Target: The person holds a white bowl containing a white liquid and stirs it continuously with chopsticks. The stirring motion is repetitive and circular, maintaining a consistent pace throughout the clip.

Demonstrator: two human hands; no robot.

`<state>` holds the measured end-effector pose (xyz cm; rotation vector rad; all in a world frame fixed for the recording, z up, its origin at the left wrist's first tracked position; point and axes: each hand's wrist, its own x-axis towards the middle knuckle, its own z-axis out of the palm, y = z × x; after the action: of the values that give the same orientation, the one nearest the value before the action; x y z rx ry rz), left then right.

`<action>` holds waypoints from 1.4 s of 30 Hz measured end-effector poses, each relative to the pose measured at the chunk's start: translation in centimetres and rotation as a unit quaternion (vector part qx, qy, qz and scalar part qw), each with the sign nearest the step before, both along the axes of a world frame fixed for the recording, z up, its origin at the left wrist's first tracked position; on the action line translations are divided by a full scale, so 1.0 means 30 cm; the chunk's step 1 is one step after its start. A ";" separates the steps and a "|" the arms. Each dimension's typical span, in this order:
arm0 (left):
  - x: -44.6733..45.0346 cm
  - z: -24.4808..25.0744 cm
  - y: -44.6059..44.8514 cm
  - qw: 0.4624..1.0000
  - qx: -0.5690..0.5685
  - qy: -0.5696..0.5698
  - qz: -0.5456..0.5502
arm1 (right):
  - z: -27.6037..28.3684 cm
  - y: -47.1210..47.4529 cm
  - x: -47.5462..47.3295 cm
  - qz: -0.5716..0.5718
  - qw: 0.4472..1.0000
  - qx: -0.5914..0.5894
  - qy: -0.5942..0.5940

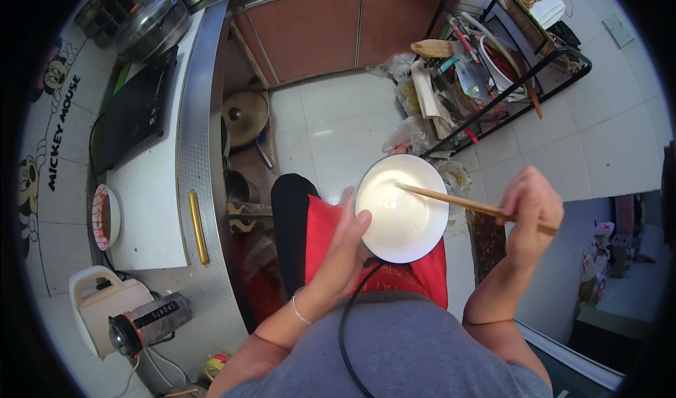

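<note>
A white bowl (434, 242) with a dark rim is held in front of my body, over a red apron (321, 239). My left hand (348, 234) grips its left side, the thumb over the rim. Inside lies a smooth, pale cream-coloured batter or liquid (388, 213). My right hand (531, 208), raised to the right of the bowl, is closed around wooden chopsticks (465, 202). Their tips dip into the pale mixture near its middle, and the shafts slant over the bowl's right edge.
At left, a counter (150, 208) carries a black induction cooker (140, 113), a lidded steel pot (153, 26), a bowl (108, 218), a kettle (100, 303) and a plastic bottle (153, 324). A black metal rack (507, 102) with cluttered goods stands at right. Pans and a lid (245, 118) sit under the counter.
</note>
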<state>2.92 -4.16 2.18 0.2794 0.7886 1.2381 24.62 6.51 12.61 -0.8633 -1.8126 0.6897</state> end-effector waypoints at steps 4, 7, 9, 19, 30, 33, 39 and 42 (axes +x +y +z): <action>0.001 -0.003 0.000 1.000 0.002 0.003 -0.001 | 0.000 0.000 0.000 0.066 0.997 -0.032 0.006; 0.002 -0.004 0.001 1.000 0.003 0.004 -0.005 | -0.006 0.002 -0.005 0.029 1.000 0.004 0.002; 0.002 -0.004 0.002 1.000 0.003 0.008 -0.006 | -0.009 0.002 -0.008 -0.064 0.994 -0.062 0.071; 0.005 -0.004 0.000 1.000 0.012 0.025 -0.007 | 0.006 0.004 -0.012 0.036 0.999 -0.038 0.003; 0.007 0.006 0.004 1.000 0.001 0.013 0.003 | -0.033 -0.002 0.011 0.056 0.997 -0.033 -0.044; 0.003 0.006 0.004 1.000 0.008 0.013 -0.006 | -0.027 0.002 0.016 -0.050 0.996 0.043 -0.066; 0.004 0.000 0.005 1.000 0.002 0.016 0.003 | -0.036 0.000 0.026 0.004 0.998 0.007 -0.063; 0.004 0.001 0.004 1.000 0.015 0.011 0.000 | -0.045 0.008 0.043 -0.049 0.997 -0.008 -0.051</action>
<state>3.05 -4.05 2.22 0.3172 0.7898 1.2502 25.90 6.76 11.26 -1.0074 -1.8435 0.6066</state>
